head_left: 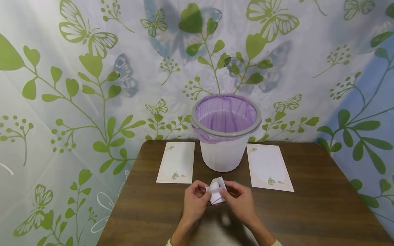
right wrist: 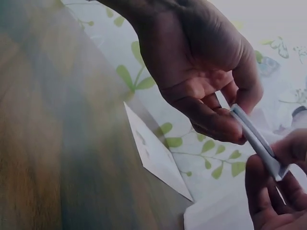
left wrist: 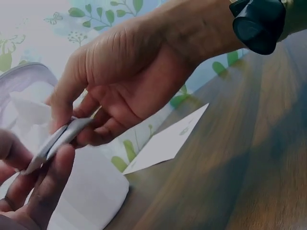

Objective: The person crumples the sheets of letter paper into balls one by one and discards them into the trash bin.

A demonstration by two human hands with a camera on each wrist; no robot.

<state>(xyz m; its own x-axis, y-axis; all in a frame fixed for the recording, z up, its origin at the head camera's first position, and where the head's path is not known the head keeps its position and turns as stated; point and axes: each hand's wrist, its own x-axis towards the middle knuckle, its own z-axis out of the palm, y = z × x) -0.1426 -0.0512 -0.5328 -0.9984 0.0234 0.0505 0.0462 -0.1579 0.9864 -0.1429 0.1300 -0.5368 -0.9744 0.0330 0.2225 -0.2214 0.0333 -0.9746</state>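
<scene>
My left hand pinches the left side of a small folded white packet, thumb on top and fingers curled beneath. My right hand grips the opposite side the same way. A soft, tissue-like white piece stands up from the packet's far part. Seen edge-on in the left wrist view, the packet is thin, held between thumb and fingertips of both hands. The right wrist view shows the packet edge-on too. Both hands are above the table, just in front of the bin.
A white bin with a grey rim and purple liner stands at the table's back. Pale printed sheets lie either side of it: the left sheet and the right sheet. Behind the brown table hangs a leaf-and-butterfly curtain.
</scene>
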